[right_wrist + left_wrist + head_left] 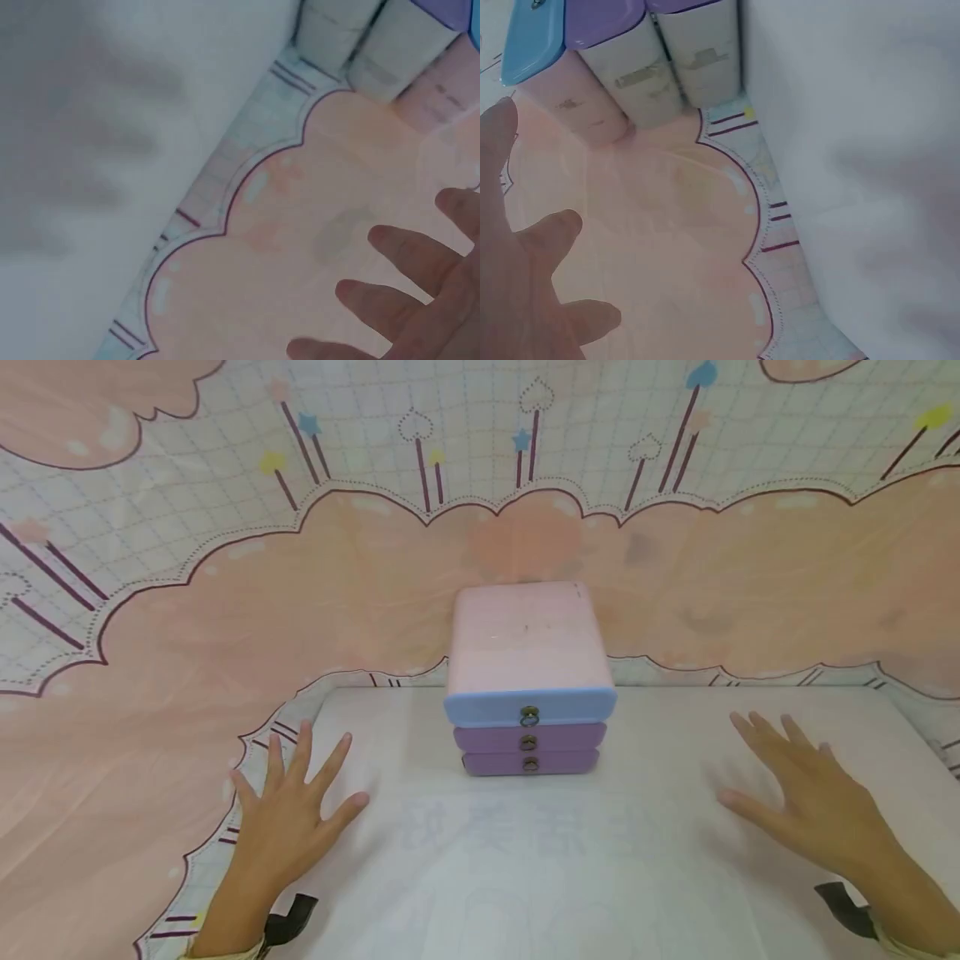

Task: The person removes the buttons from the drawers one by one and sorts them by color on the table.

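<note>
A small chest of drawers (528,643) stands at the middle of the white surface in the head view. Its top is pink, its upper drawer (487,708) blue, and the two drawers (487,763) below are purple, each with a small metal ring pull. All three look closed. To the left of it, my left hand (288,822) is spread with straight fingers and holds nothing. On the other side my right hand (817,802) is spread too, also apart from the chest. Each wrist view shows part of the chest's side (630,82) and a few fingers (412,255).
A white sheet or board (480,868) lies under the chest and between the hands. Around and behind it spreads a peach cloth (360,585) with scalloped outlines and a grid pattern. Dark straps (288,920) sit at both wrists.
</note>
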A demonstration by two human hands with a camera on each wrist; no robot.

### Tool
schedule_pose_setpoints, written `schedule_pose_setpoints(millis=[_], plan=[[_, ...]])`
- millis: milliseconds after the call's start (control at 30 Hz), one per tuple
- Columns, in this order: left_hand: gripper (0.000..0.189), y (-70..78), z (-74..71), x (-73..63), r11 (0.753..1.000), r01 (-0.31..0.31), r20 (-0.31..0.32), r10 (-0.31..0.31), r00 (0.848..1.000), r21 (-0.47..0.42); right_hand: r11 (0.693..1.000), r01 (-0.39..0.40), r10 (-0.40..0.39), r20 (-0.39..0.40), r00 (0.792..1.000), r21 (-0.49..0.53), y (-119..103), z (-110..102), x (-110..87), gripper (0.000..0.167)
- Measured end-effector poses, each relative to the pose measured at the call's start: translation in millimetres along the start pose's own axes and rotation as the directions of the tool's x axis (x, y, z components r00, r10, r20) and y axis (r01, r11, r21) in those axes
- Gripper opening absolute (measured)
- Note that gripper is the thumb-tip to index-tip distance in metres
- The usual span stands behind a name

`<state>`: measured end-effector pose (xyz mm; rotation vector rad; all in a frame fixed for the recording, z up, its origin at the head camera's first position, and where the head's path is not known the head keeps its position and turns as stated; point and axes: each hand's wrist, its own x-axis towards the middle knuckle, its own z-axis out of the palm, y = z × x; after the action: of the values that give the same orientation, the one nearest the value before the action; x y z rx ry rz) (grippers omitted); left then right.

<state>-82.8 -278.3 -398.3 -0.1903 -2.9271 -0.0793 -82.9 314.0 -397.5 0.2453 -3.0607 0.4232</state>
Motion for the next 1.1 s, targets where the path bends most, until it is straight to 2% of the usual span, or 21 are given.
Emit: schedule_pose_setpoints(millis=[167, 300, 467, 567, 700, 767, 867, 933, 1000, 1100], plan=[[0.079, 13.8, -7.0, 10.2, 0.999, -0.030, -0.012, 0.029, 1.000, -0.046, 1.000, -0.004, 0.004, -0.002, 1.000, 0.003, -20.6, -2.5, 4.1, 0.092], [0.074, 25.4, -9.6, 20.0, 0.991, -0.057, -0.026, 0.055, 0.998, -0.123, 0.995, 0.085, -0.080, -0.081, 0.993, 0.051, -41.3, 0.5, 9.6, 0.087], [0.063, 40.7, -11.0, 36.1, 0.967, -0.111, -0.097, 0.091, 0.991, -0.229, 0.970, 0.216, -0.189, -0.220, 0.957, 0.108, -66.6, 7.5, 21.0, 0.077], [0.057, 50.9, -13.6, 48.0, 0.936, -0.142, -0.143, 0.100, 0.985, -0.323, 0.954, 0.269, -0.225, -0.279, 0.934, 0.131, -82.2, 11.6, 28.0, 0.071], [0.052, 65.0, -18.1, 64.4, 0.864, -0.168, -0.177, 0.094, 0.980, -0.475, 0.920, 0.350, -0.277, -0.340, 0.899, 0.178, -102.2, 17.4, 36.6, 0.065], [0.051, 71.1, -18.7, 71.9, 0.830, -0.169, -0.184, 0.082, 0.980, -0.531, 0.881, 0.404, -0.307, -0.353, 0.884, 0.245, -111.4, 20.7, 41.6, 0.061], [0.049, 78.3, -18.1, 81.5, 0.777, -0.152, -0.177, 0.054, 0.983, -0.611, 0.801, 0.462, -0.337, -0.351, 0.873, 0.381, -123.1, 27.0, 48.6, 0.054], [0.048, 82.2, -17.0, 87.6, 0.722, -0.133, -0.148, 0.044, 0.988, -0.679, 0.749, 0.458, -0.329, -0.331, 0.884, 0.479, -129.5, 31.3, 52.0, 0.049], [0.047, 86.1, -16.3, 92.9, 0.648, -0.093, -0.092, 0.036, 0.995, -0.756, 0.705, 0.410, -0.299, -0.282, 0.912, 0.580, -135.5, 35.2, 53.9, 0.044], [0.047, 92.8, -14.8, 100.6, 0.511, -0.017, -0.001, 0.032, 0.999, -0.859, 0.625, 0.296, -0.253, -0.172, 0.952, 0.723, -144.8, 40.0, 56.5, 0.040]])
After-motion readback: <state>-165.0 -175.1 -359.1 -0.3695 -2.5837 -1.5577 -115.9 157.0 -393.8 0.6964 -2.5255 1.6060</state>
